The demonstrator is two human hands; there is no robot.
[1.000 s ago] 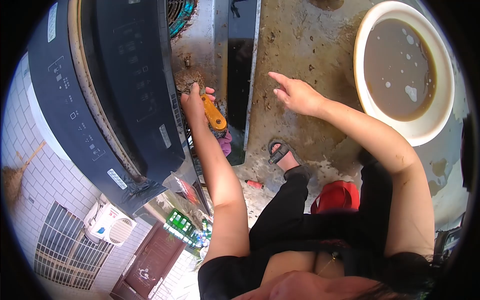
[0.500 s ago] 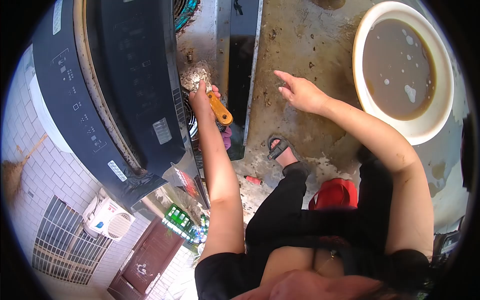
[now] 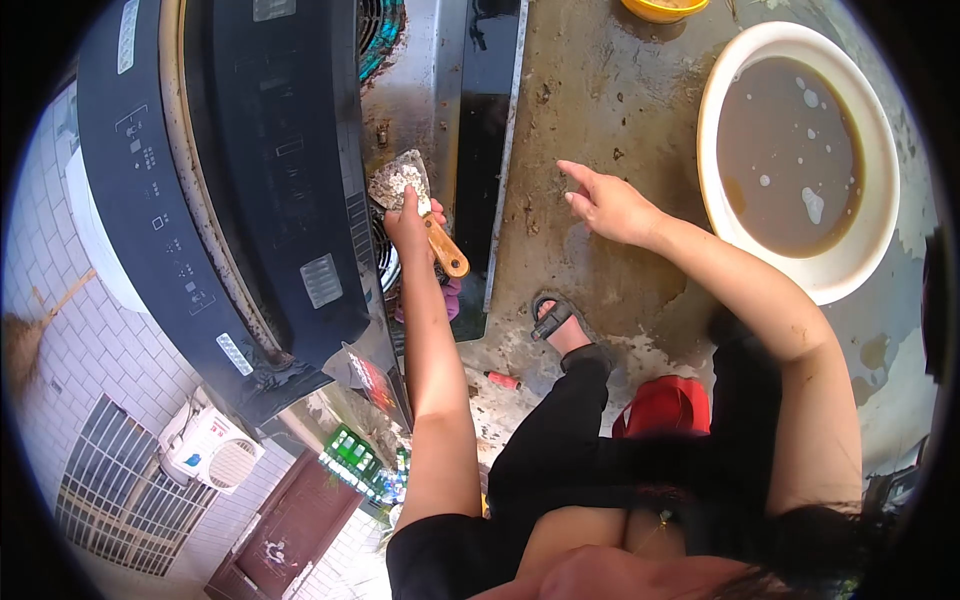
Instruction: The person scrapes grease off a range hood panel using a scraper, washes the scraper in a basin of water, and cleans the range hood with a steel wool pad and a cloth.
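My left hand is closed around a flat scraper with a wooden handle. Pale, crumbly grime coats its metal blade, which points away from me inside the open body of a large dark appliance. Beneath that hand are a coil-like metal part and a bit of purple cloth, both partly hidden. My right hand hangs in the air over the wet, stained floor, forefinger stretched out and nothing held. To its right stands a white basin of murky brown water with foam patches.
A yellow bowl sits at the top edge. Near my sandalled foot lies a small red object, and a red item is between my legs. Green bottles and a wall-mounted air-conditioner unit are at lower left.
The view has shifted slightly, bringing the yellow bowl into sight. The scraper's blade now shows flatter and clearer in my left hand. My right hand stays outstretched, empty.
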